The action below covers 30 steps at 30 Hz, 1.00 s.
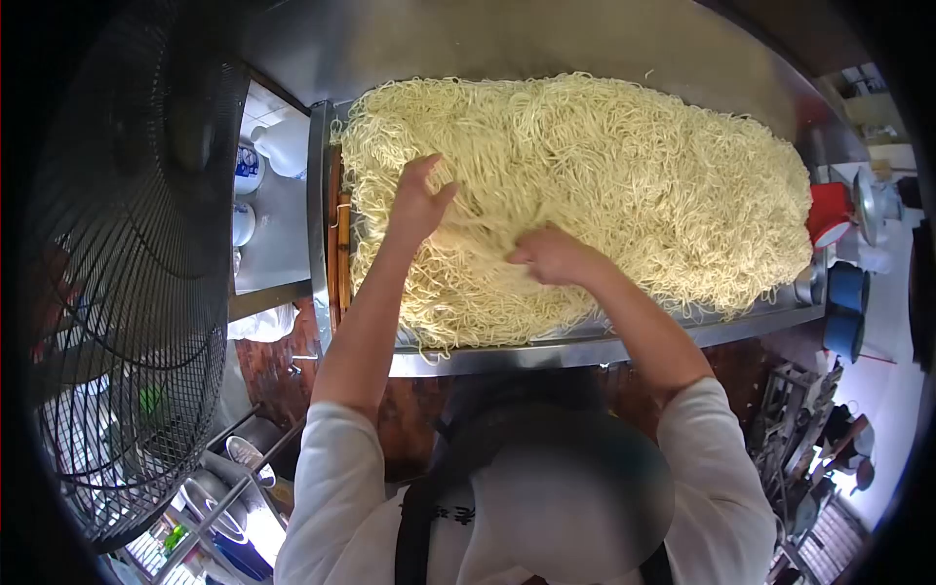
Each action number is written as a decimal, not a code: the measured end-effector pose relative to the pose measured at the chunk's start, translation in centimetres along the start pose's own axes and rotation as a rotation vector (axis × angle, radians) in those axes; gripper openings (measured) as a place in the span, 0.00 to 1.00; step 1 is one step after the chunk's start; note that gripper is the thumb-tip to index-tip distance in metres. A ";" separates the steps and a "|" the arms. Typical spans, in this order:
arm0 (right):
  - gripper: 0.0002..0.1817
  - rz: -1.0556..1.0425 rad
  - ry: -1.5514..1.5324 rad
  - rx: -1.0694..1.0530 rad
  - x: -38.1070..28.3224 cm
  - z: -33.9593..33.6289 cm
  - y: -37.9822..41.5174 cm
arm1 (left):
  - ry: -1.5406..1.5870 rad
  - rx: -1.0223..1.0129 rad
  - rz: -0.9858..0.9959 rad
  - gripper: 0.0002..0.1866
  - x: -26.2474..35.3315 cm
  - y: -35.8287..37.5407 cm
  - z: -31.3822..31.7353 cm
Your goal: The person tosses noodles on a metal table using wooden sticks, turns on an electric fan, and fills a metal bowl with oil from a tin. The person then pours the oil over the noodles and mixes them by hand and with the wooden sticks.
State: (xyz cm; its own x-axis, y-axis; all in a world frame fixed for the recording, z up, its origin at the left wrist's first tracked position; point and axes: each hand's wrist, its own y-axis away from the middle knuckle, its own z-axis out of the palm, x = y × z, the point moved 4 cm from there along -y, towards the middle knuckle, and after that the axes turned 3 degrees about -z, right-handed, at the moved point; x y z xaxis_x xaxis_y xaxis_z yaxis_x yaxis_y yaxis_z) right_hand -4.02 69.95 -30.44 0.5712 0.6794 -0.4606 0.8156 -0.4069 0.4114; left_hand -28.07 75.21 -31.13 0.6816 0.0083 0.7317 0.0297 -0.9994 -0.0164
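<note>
A wide, thick heap of pale yellow noodles [624, 185] covers most of the metal worktop [468, 363] before me. My left hand [421, 203] is over the left part of the heap, thumb and fingers apart, with nothing visible between them. To its right and slightly nearer to me, my right hand [558, 255] is in the noodles with its fingers curled in around some strands. Noodles between the two hands are smeared by motion. The right fingertips are partly hidden.
Wooden poles [338, 234] lie along the worktop's left edge. A large black fan [146, 273] stands at far left, near white jugs [283, 146] on a side shelf. At right are a red container [829, 213] and blue containers [846, 302].
</note>
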 end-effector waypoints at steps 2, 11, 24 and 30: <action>0.23 0.058 -0.093 -0.052 1.0 -2.8 2.8 | -0.111 0.085 0.232 0.30 -0.5 -2.3 4.0; 0.34 0.345 0.353 0.501 8.4 -11.8 -9.7 | 0.036 -0.822 -0.091 0.26 2.5 3.9 5.3; 0.30 -0.019 -0.238 0.596 1.9 -19.6 -0.6 | 0.270 -0.061 -0.038 0.34 10.4 -0.6 0.3; 0.35 0.340 0.008 0.017 8.9 -16.9 0.8 | -0.112 -0.572 -0.489 0.27 6.1 -1.8 -2.0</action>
State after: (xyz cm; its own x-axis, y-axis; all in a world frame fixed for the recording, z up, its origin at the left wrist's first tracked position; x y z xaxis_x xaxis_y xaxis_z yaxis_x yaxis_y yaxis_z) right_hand 0.18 86.00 -20.96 0.8102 0.5079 -0.2925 0.5797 -0.6212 0.5273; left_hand -25.47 76.99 -25.30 0.7590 0.4279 0.4908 -0.0152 -0.7419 0.6703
